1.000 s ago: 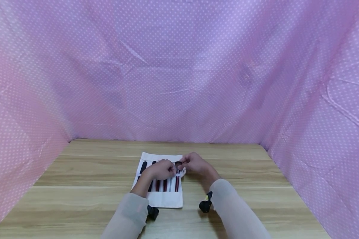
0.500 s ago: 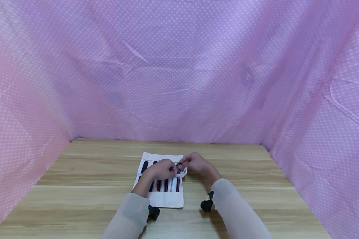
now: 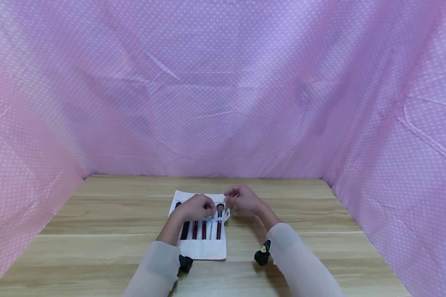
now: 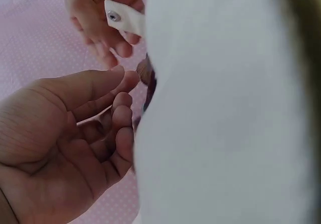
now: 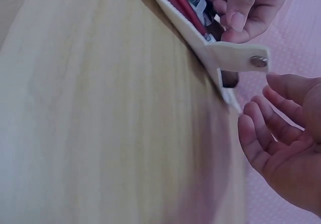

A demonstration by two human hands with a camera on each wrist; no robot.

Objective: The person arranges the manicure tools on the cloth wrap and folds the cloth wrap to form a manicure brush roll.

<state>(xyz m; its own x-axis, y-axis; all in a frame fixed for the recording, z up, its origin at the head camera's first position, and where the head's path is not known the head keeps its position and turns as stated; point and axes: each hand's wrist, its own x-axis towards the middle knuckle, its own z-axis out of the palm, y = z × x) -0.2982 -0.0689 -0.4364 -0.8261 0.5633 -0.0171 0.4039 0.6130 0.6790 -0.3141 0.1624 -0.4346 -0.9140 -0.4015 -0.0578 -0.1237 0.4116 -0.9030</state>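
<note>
A white cloth brush roll [image 3: 202, 250] lies unrolled on the table, holding several makeup brushes with dark and red handles. My left hand [image 3: 197, 206] hovers over its upper middle, hiding some brush heads. In the left wrist view, the left fingers are loosely curled, with thumb and index tips close together and nothing visible between them. The rightmost brush [image 3: 220, 207] has its bristles uncovered. My right hand [image 3: 245, 201] is just off the roll's upper right corner, fingers apart and bent. Beside its thumb in the right wrist view sticks out a strap tab [image 5: 241, 57] with a metal snap.
The wooden table [image 3: 111, 231] extends around the roll on all sides. Pink dotted cloth [image 3: 223, 103] hangs behind and along both sides. Black wrist cameras [image 3: 262, 255] sit beneath both sleeves.
My right hand has drawn back from the rightmost brush head, baring its bristles. My left hand has shifted slightly left and up. The view has also moved a little.
</note>
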